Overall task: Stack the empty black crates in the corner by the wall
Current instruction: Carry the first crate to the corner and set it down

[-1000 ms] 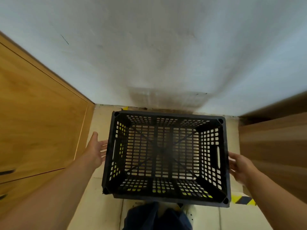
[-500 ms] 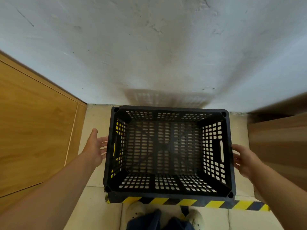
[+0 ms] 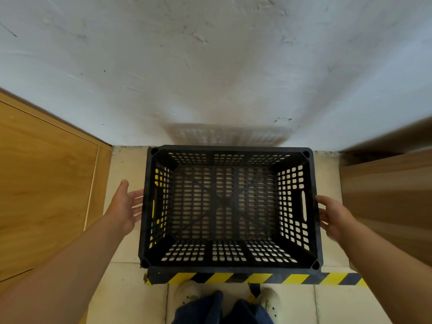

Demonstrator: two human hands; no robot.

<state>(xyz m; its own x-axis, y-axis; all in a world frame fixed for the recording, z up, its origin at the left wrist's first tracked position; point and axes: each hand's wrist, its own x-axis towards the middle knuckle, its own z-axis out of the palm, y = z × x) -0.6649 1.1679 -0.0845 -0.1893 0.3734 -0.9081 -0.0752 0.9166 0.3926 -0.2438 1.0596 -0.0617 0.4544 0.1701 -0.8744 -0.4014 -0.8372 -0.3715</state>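
Hands flank the load on both sides: the left hand [image 3: 126, 208] is spread open, palm toward the left wall of the black crate [image 3: 230, 208], fingers just beside it or barely brushing it, gripping nothing; the right hand [image 3: 333, 217] is likewise loose and uncurled against the right wall, next to the slot handle [image 3: 303, 205], with no finger hooked through it. The crate itself is empty and upright, sitting low in front of the person, its far rim close to the white wall [image 3: 210, 66] and its near edge right at the yellow-and-black hazard tape [image 3: 257, 278] on the tiled floor [image 3: 124, 298]. A wooden panel [image 3: 44, 183] stands to the left and brown boxes [image 3: 385, 195] to the right, so the crate fills a narrow bay between them. Whether another crate lies beneath it cannot be told from this angle (the mesh bottom shows only pale floor-like tone through its holes). The step in hand looks like settling or letting go of the crate in its spot. To do it well, both palms should square it to the wall, check that it sits flat without rocking, and leave its rim clear and level for the next crate, since a skewed base would tilt everything stacked above. Shoes [image 3: 187, 293] stand just behind the tape.
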